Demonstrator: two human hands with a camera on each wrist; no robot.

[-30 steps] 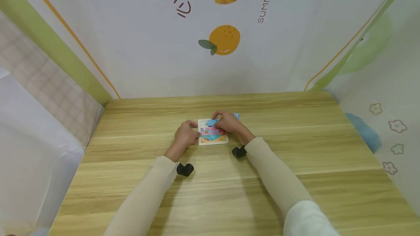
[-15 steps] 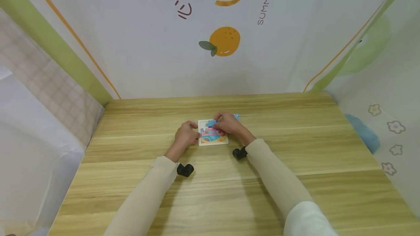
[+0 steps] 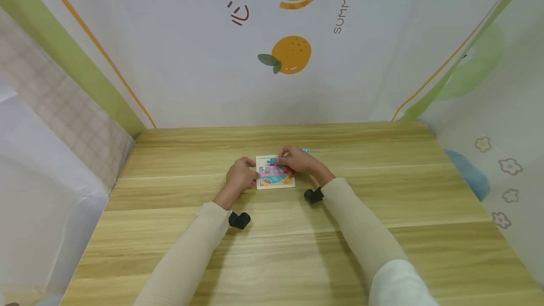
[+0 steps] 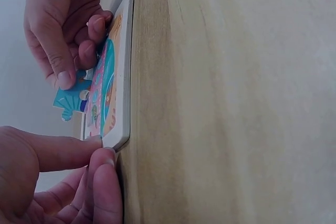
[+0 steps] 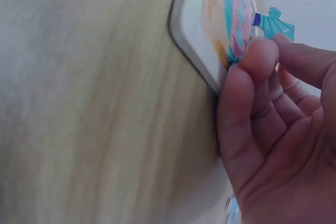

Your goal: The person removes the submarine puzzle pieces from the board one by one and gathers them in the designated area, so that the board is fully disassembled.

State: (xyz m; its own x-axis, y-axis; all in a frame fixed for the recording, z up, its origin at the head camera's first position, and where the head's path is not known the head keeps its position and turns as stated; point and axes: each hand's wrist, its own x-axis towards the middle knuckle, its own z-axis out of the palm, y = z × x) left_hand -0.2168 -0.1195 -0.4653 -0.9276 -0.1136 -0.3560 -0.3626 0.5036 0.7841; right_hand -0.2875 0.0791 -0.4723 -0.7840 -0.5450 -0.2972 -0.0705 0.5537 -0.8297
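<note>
A small jigsaw board with a pale frame lies on the table, its lower part filled with pink, teal and orange picture pieces. My left hand grips the board's left edge; in the left wrist view the thumb lies on the frame, with curled fingers at its side. Between thumb and fingers my right hand pinches a blue jigsaw piece, tilted up over the far part of the board. Its other fingers rest at the board's right side. Part of the piece is hidden by the thumb.
Another blue piece lies on the wooden table behind my right hand, mostly covered by it. Black wrist-camera mounts stick out by both cuffs. A white printed curtain stands along the table's back edge.
My right hand has shifted slightly right, and the blue jigsaw piece in it now looks darker and more tilted. The left hand and the board have hardly moved.
</note>
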